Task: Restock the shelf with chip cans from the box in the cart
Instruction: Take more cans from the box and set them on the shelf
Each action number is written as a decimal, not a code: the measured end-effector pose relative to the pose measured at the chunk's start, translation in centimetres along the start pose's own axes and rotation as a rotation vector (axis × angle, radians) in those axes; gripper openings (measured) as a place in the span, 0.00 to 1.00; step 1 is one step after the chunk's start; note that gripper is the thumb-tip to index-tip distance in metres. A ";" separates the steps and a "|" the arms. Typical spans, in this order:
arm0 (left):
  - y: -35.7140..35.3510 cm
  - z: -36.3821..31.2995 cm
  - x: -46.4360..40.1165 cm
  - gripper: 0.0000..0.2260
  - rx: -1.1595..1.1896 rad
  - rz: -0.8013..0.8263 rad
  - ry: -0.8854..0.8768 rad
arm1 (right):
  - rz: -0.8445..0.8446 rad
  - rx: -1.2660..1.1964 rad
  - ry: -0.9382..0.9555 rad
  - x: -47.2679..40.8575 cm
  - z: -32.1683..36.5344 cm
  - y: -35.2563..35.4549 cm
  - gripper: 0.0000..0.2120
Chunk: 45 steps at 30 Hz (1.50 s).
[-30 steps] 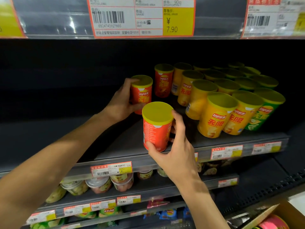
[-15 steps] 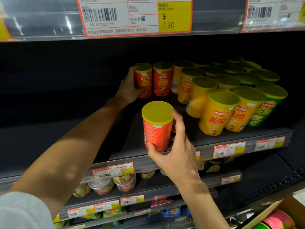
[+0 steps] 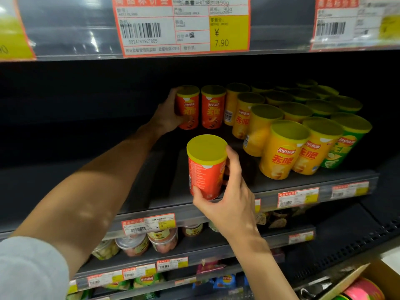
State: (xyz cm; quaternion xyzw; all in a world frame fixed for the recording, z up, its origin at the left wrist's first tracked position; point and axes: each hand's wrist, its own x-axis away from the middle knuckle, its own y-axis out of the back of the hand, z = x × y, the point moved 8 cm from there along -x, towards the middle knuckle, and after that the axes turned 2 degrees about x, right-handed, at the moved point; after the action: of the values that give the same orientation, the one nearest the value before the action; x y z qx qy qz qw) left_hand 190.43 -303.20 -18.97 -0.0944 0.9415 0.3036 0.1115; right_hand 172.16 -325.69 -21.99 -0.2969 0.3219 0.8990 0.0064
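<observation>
L hand [image 3: 167, 114] gripping red can [image 3: 187, 107] at shelf [image 3: 313, 180] back, beside 2nd red can [image 3: 213, 107]. R hand [image 3: 227, 204] gripping front red can [image 3: 205, 167], tilted, nr shelf front edge.

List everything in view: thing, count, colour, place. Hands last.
Red cylindrical chip cans with yellow lids: three; one at shelf back, one right beside it, one at the front.
Yellow chip cans: many, rows right of the red.
Green chip cans: several, far right.
Dark metal shelf: one, under the cans.
Price tag: red and yellow, rail above.
Cardboard box: brown, bottom right.
Left hand: grips the back red can.
Right hand: holds the front red can.
</observation>
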 end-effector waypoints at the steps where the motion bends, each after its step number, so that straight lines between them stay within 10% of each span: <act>1: 0.1 0.0 0.0 0.40 -0.021 0.018 0.003 | 0.002 0.002 0.000 0.0 0.0 0.0 0.49; 12: 2.2 -3.0 5.0 0.39 -0.417 0.161 -0.094 | 0.028 -0.033 -0.023 0.0 -0.3 0.1 0.49; 16: 1.0 -4.4 13.5 0.24 -0.545 0.349 -0.161 | 0.023 -0.042 -0.031 -0.1 -0.4 0.1 0.50; 21: -1.4 -4.4 21.8 0.32 -0.497 0.617 -0.064 | 0.012 -0.062 -0.027 0.0 -0.7 0.1 0.49; 45: -2.3 -3.3 23.6 0.32 -0.665 0.400 -0.165 | 0.036 -0.038 -0.178 -9.8 -3.8 -2.1 0.45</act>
State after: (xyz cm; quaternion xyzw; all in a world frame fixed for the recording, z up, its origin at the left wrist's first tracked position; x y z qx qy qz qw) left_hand 167.86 -309.61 -23.94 0.0846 0.7793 0.6145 0.0888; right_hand 182.68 -324.48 -20.28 -0.2103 0.3082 0.9277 0.0130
